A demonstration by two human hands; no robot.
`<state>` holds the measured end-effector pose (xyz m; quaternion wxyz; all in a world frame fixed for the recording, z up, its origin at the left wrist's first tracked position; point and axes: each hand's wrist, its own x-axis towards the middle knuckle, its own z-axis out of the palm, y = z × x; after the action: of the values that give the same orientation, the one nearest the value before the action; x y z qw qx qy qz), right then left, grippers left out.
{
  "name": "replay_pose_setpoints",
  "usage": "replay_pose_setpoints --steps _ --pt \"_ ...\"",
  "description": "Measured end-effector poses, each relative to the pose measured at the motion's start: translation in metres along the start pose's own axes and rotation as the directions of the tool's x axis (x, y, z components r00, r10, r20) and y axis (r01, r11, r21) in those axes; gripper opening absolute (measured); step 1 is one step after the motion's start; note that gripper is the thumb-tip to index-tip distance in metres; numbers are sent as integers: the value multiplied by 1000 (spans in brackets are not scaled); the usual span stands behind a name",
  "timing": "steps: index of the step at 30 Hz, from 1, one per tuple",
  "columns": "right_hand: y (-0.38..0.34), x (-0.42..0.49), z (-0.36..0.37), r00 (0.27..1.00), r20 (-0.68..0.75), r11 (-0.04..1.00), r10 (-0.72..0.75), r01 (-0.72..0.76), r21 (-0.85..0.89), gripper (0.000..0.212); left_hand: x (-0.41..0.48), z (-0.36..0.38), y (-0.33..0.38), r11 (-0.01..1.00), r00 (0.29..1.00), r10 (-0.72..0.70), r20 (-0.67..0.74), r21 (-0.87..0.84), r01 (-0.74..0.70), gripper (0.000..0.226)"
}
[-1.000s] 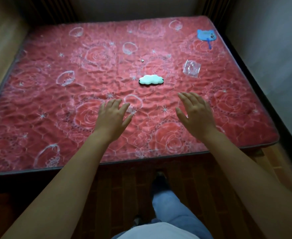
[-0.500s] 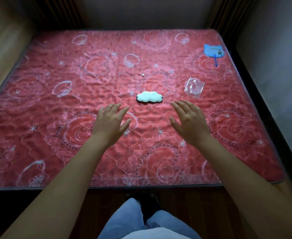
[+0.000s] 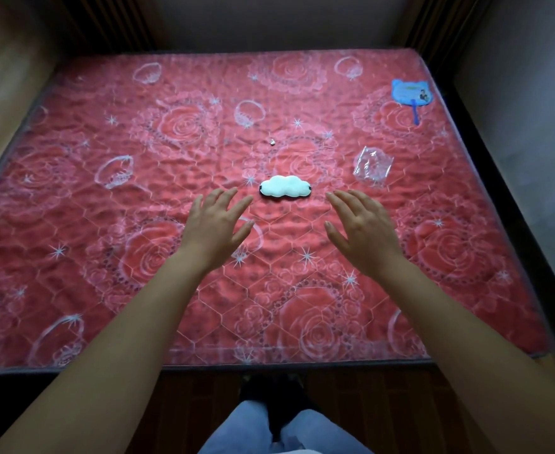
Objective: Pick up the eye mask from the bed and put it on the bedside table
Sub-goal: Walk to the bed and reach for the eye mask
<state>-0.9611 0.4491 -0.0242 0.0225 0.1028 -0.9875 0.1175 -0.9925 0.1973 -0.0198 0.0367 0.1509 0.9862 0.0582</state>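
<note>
A white cloud-shaped eye mask (image 3: 285, 187) with a dark edge lies flat in the middle of the red quilted bed (image 3: 138, 257). My left hand (image 3: 215, 226) hovers just short of it on the left, fingers spread and empty. On the mask's right, my right hand (image 3: 361, 227) is held the same way, fingers apart, holding nothing. Both sets of fingertips stop a little before the mask and do not touch it. No bedside table is in view.
A clear plastic wrapper (image 3: 372, 165) lies to the right of the mask. A blue hand fan (image 3: 412, 95) rests near the bed's far right corner. A tiny pale object (image 3: 272, 142) sits beyond the mask. Walls close in on both sides; wooden floor lies below the bed's near edge.
Both hands have reached forward over the bed and now flank the mask. The view has come closer to the bed, so the mask sits lower in the frame.
</note>
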Motion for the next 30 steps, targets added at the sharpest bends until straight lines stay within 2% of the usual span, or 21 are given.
replay_pose_setpoints --steps 11,15,22,30 --pt "9 51 46 999 1 998 40 -40 50 52 61 39 -28 1000 1000 7 26 20 -7 54" --pt "23 68 89 996 57 996 62 -65 57 52 90 80 -38 1000 998 16 64 26 -18 54" --pt "48 91 173 988 124 995 92 -96 26 50 130 169 -62 988 983 98 155 105 -115 54" --pt "71 116 247 983 149 993 111 -116 26 49 171 260 -86 984 968 71 241 141 -108 54"
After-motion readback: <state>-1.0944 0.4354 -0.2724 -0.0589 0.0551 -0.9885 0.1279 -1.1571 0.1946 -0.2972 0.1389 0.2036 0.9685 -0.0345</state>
